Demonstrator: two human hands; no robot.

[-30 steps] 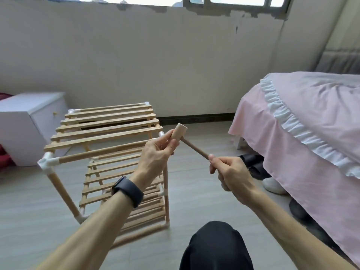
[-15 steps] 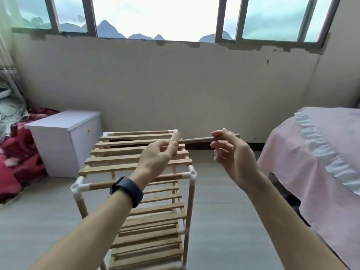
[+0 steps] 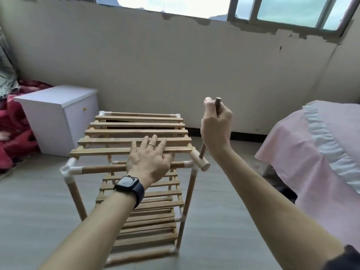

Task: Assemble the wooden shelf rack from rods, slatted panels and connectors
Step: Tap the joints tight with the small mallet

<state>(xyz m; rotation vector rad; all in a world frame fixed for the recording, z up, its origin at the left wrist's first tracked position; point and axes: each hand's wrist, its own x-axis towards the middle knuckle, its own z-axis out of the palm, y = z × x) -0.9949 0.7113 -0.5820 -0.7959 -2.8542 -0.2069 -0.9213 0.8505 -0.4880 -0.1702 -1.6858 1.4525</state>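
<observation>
right grip (image 3: 216, 129) round mallet (image 3: 200, 163), head beside connector (image 3: 192, 169)

Pale wood rack (image 3: 136, 131) with white connectors (image 3: 71, 169), pink bedspread (image 3: 292, 152), white cabinet (image 3: 48, 117), black watch (image 3: 126, 182)

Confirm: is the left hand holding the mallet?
No, the right hand grips the mallet; the left hand lies flat on the rack's top panel.

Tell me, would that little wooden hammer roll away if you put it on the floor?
Probably only a bit. Its head is a round cylinder, so it could roll, but the thin handle sticking out would likely swing it round and stop it. It looks light too: the right hand holds it up by the handle's far end alone.
</observation>
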